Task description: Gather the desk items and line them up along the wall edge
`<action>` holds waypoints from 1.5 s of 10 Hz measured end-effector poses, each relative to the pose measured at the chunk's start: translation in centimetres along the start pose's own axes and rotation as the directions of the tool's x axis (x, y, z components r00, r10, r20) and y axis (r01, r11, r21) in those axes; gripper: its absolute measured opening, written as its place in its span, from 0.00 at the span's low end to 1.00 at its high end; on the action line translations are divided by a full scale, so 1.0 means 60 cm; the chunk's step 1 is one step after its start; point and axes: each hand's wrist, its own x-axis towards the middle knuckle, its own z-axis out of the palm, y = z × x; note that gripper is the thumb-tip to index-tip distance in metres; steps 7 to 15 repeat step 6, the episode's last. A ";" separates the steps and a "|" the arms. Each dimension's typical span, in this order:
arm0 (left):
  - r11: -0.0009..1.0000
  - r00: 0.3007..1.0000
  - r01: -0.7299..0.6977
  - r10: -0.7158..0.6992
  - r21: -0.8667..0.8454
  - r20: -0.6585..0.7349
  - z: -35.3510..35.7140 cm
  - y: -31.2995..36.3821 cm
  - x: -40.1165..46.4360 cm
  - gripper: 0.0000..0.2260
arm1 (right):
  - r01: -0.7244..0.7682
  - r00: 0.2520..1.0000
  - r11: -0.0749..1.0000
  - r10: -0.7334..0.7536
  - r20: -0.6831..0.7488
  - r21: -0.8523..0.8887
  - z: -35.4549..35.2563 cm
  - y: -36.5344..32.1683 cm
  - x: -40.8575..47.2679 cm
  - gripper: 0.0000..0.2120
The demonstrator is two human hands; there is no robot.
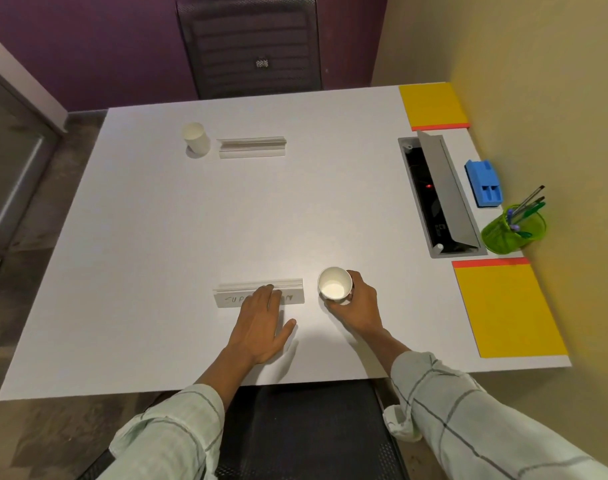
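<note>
A white paper cup stands near the table's front edge, and my right hand grips it from the right side. Just left of it lies a white name card holder with handwriting on its front. My left hand rests on it with straight fingers. A second paper cup and a second card holder stand side by side at the far middle of the white table. Along the yellow wall sit two yellow notepads, a blue block and a green pen cup.
An open grey cable box with a raised lid is sunk into the table near the wall. A black mesh chair stands at the far side, another below me at the front edge. A purple wall is behind.
</note>
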 end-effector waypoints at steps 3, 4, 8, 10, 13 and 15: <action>1.000 1.000 0.012 -0.012 0.019 0.010 -0.003 -0.001 0.003 0.31 | 0.012 1.000 1.000 -0.011 0.008 -0.026 0.013 -0.011 -0.005 0.30; 1.000 1.000 -0.004 0.004 0.027 -0.004 -0.007 0.000 0.001 0.31 | 0.015 1.000 0.998 -0.014 0.021 -0.058 0.008 -0.016 -0.012 0.33; 0.998 1.000 -0.022 0.023 0.057 -0.013 -0.013 -0.001 -0.005 0.31 | -0.098 0.978 0.961 0.142 0.155 -0.259 -0.025 -0.007 -0.025 0.55; 0.998 1.000 -0.022 0.023 0.057 -0.013 -0.013 -0.001 -0.005 0.31 | -0.098 0.978 0.961 0.142 0.155 -0.259 -0.025 -0.007 -0.025 0.55; 0.998 1.000 -0.022 0.023 0.057 -0.013 -0.013 -0.001 -0.005 0.31 | -0.098 0.978 0.961 0.142 0.155 -0.259 -0.025 -0.007 -0.025 0.55; 0.998 1.000 -0.022 0.023 0.057 -0.013 -0.013 -0.001 -0.005 0.31 | -0.098 0.978 0.961 0.142 0.155 -0.259 -0.025 -0.007 -0.025 0.55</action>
